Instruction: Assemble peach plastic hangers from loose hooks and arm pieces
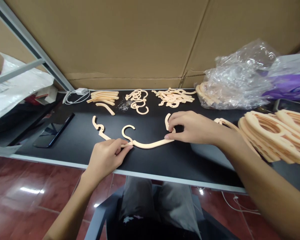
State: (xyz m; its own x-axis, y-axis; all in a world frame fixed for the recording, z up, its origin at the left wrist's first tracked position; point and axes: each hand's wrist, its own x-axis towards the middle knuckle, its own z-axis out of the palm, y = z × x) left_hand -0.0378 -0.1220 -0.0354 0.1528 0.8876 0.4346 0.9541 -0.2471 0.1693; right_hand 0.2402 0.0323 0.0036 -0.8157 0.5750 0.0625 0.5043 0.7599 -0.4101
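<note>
A curved plastic strip point(152, 144) is being pinched at its left end by the left hand point(105, 158). Its long axis is being held sideways across the black tabletop point(72, 140), with a small curved piece point(167, 121) being gripped narrowly by the right hand point(193, 127) just beyond its other end.

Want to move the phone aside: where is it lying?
In the head view, the black smartphone lies on the left part of the black tabletop, left of the person's left hand and the peach hanger pieces it holds.

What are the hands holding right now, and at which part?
One curved peach plastic hanger strip: the left hand pinches it where it meets the hook, the right hand holds its other end.
</note>
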